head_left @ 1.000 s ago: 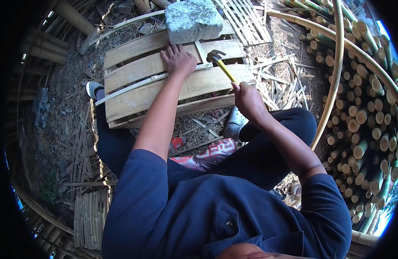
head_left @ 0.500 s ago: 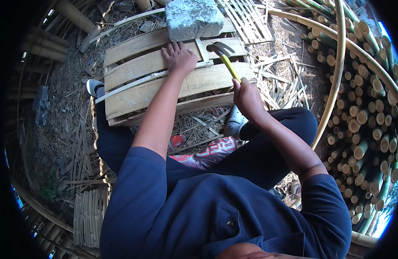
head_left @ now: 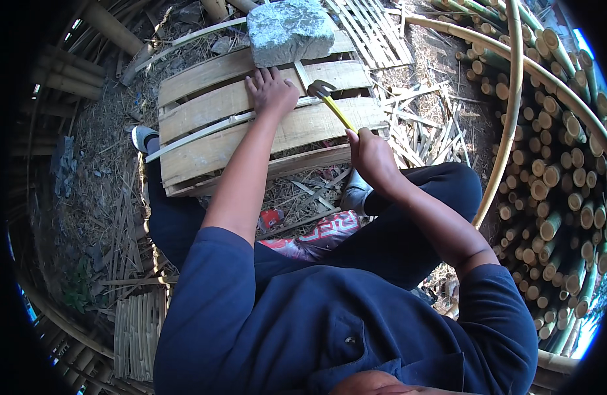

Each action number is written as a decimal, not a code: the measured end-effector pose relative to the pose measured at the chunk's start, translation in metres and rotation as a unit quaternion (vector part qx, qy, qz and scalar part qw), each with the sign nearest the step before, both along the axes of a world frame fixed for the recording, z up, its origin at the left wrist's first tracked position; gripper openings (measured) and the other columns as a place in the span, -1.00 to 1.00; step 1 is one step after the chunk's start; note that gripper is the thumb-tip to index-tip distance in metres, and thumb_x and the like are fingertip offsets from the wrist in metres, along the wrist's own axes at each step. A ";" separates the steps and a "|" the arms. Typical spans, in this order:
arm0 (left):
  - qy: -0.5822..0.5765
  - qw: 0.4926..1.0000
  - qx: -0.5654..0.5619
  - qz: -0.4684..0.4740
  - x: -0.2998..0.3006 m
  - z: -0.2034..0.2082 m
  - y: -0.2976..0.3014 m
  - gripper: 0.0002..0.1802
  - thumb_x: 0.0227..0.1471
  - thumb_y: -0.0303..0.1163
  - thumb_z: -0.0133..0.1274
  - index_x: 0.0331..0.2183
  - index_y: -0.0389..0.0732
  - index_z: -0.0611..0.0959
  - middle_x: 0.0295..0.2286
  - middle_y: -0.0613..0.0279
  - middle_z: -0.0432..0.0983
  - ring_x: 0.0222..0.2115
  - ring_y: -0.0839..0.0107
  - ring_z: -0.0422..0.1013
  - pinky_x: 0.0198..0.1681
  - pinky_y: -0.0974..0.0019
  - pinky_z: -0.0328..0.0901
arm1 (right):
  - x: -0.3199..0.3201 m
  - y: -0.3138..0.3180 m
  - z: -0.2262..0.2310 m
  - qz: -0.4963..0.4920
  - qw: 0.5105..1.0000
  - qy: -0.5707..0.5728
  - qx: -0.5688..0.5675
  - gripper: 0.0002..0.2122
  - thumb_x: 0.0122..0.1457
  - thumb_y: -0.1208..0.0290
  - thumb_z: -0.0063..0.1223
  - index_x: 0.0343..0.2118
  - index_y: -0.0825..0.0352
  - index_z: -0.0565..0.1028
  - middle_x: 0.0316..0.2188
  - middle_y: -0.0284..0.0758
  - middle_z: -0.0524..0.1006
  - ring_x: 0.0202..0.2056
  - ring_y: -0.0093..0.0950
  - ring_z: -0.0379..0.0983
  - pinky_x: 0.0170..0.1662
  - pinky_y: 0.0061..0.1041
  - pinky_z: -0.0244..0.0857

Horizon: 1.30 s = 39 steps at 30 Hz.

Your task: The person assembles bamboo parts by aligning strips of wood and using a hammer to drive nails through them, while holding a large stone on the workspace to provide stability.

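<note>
My left hand (head_left: 274, 94) lies flat with fingers spread on a low platform of wooden slats (head_left: 204, 141), its fingertips close to a rough grey stone block (head_left: 290, 34). Under the wrist of that hand runs a thin bamboo strip (head_left: 198, 137), laid lengthwise along the slats. A short crosspiece (head_left: 303, 74) meets it near the stone. My right hand (head_left: 374, 157) is wrapped round the yellow handle of a claw hammer (head_left: 339, 112). The hammer's head is low over the slats by the strip's right end; whether it touches cannot be made out.
Cut bamboo poles (head_left: 550, 178) are stacked on the right, behind a bent pole (head_left: 516, 85). Split offcuts (head_left: 425, 128) litter the ground beside the platform. A slatted panel (head_left: 376, 33) lies at the far side. Near my legs is a red printed bag (head_left: 326, 234).
The hammer head has come down and slightly left, toward the strip's right end, with my right hand moving a little nearer. My left hand stays in place on the slats.
</note>
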<state>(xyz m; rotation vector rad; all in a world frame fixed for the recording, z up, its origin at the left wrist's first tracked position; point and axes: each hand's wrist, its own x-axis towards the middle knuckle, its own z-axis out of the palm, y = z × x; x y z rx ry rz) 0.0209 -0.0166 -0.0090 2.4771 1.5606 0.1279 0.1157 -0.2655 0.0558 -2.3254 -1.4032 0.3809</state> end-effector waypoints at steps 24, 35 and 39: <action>0.016 1.000 -0.010 -0.012 0.007 0.002 0.001 -0.26 0.24 -0.12 -0.33 0.34 -0.28 0.10 0.38 -0.06 -0.11 0.41 0.07 -0.21 0.43 -0.09 -0.42 | 0.002 0.002 -0.020 -0.020 0.999 0.022 -0.025 -0.58 0.41 0.18 -0.18 -0.41 0.50 0.44 -0.60 0.16 0.51 -0.48 0.17 0.50 -0.35 0.08 0.36; -0.186 0.982 -0.024 -0.036 -0.010 0.022 -0.005 -0.47 0.21 -0.16 -0.08 0.14 -0.18 0.53 0.19 -0.05 0.34 0.22 0.12 0.26 0.29 0.06 0.07 | 0.057 0.031 0.020 -0.128 0.988 -0.040 0.073 -0.60 0.40 0.21 -0.19 -0.42 0.48 0.45 -0.59 0.12 0.53 -0.48 0.12 0.51 -0.34 0.04 0.37; -0.333 0.917 0.026 -0.216 -0.022 0.034 -0.023 -0.57 -0.02 -0.21 0.31 -0.09 -0.15 0.72 -0.09 0.07 0.62 -0.05 0.17 0.54 0.01 0.23 0.42 | 0.070 0.046 0.016 -0.129 0.987 -0.084 0.049 -0.60 0.39 0.19 -0.17 -0.40 0.48 0.46 -0.60 0.05 0.55 -0.49 0.06 0.54 -0.35 0.00 0.39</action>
